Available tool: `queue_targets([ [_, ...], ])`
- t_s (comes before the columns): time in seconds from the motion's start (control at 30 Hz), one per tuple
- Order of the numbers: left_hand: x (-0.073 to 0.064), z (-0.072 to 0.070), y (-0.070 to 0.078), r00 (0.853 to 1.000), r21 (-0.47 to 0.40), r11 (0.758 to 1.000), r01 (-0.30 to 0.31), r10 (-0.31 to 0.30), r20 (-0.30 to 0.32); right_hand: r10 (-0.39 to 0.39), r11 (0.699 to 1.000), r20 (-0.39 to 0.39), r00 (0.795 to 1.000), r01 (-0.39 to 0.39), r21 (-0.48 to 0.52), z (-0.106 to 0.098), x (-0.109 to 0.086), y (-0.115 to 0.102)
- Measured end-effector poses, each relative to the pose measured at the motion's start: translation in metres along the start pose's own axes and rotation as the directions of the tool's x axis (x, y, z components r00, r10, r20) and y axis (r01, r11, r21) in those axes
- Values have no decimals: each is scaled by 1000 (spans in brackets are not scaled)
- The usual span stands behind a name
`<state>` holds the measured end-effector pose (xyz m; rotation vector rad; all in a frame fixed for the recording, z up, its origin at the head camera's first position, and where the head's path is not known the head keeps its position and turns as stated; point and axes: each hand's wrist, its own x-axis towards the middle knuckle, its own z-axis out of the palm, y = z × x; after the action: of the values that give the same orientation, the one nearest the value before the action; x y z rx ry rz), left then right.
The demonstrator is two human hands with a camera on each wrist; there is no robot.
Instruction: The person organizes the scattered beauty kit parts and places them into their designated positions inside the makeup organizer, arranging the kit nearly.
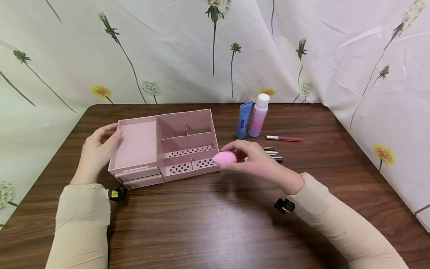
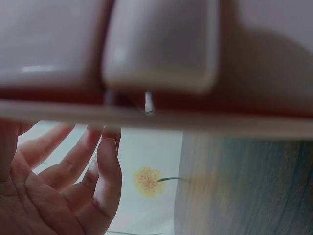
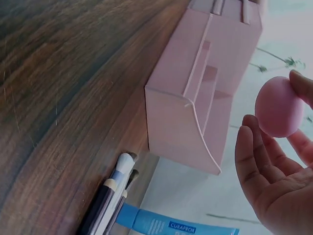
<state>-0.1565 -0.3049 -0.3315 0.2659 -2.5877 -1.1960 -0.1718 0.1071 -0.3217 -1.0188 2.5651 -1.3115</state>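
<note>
On the dark wooden table [image 1: 188, 228], the pink organizer [image 1: 136, 144] lies lengthwise from left to right, its drawers [image 1: 137, 174] facing the person. The left hand [image 1: 97, 147] grips its left end, thumb at the rim; the left wrist view adds bent fingers below an edge. The right hand [image 1: 258, 161] reaches in from the right. Behind it stand a bottle [image 1: 258, 116] and a blue tube [image 1: 244, 120]; only the right wrist view reveals the brushes' [image 3: 115, 193] pale tips. The sponge [image 1: 224, 158], pinched between right thumb and fingertips, hangs above the table beside the organizer's right front corner, long axis running sideways, tapered tip pointing left.
</note>
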Motion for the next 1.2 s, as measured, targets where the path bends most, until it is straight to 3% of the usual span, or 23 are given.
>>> queue_targets([
  [0.33, -1, -1, -5, 1000, -5, 1000, 7, -7, -12, -179, 974, 99, 979, 191, -125, 14, 16, -10],
  [0.47, 0, -2, -4, 1000, 1, 1000, 2, -2, -18, -211, 961, 115, 971, 227, -155, 18, 23, -15],
  [0.7, 0, 0, -1, 1000, 3, 1000, 4, -4, -7, -193, 960, 172, 966, 222, -168, 28, 36, -18],
  [0.97, -1, 0, 0, 1000, 5, 1000, 20, -20, 0, -160, 933, 239, 958, 226, -279, 50, 49, -21],
  [1.2, 0, 1, 1, 1000, 10, 1000, 15, -15, 5, -151, 921, 232, 961, 222, -319, 66, 59, -20],
])
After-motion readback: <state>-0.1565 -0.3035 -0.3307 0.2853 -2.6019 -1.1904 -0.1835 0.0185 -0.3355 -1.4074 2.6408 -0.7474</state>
